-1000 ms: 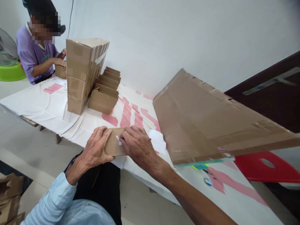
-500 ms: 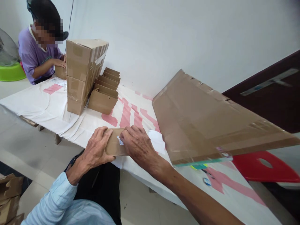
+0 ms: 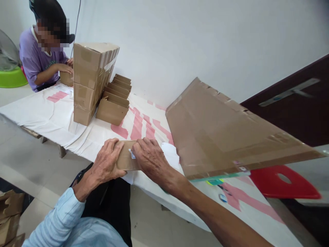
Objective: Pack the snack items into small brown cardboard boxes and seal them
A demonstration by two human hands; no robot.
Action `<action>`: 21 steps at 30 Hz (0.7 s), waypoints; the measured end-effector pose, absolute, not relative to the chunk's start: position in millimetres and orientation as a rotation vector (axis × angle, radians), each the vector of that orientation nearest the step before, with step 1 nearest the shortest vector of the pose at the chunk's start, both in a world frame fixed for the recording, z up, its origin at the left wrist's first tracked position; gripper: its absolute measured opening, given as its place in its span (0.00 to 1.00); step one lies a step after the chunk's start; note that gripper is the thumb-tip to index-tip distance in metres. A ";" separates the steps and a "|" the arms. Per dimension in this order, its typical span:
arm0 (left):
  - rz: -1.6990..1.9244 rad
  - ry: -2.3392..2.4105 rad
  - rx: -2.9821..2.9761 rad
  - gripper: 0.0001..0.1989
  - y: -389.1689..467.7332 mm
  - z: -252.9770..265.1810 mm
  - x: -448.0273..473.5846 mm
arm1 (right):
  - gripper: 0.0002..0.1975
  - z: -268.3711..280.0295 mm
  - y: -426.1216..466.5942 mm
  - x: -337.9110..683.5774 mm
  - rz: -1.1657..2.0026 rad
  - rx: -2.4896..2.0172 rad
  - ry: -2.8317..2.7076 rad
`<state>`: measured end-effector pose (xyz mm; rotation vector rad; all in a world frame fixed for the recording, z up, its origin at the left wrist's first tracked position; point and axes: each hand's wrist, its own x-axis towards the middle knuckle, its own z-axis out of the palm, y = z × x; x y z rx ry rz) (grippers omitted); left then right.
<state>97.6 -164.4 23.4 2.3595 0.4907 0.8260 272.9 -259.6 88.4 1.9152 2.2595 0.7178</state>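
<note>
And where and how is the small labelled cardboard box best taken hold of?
Probably grip the cardboard box by its left end, from the left, across the narrow width, as the left hand does: the box is oblong, and the right hand covers the other end and part of the label.

Just below mid-frame, your left hand grips a cardboard box; your right hand touches its label.

Packing workshop with stacked cartons

No text is legible, including the small label on the carton.
</note>
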 end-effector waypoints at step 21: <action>0.838 0.494 2.351 0.47 -163.4 21.3 98.2 | 0.12 84.6 -263.2 280.6 0.650 2.008 2.395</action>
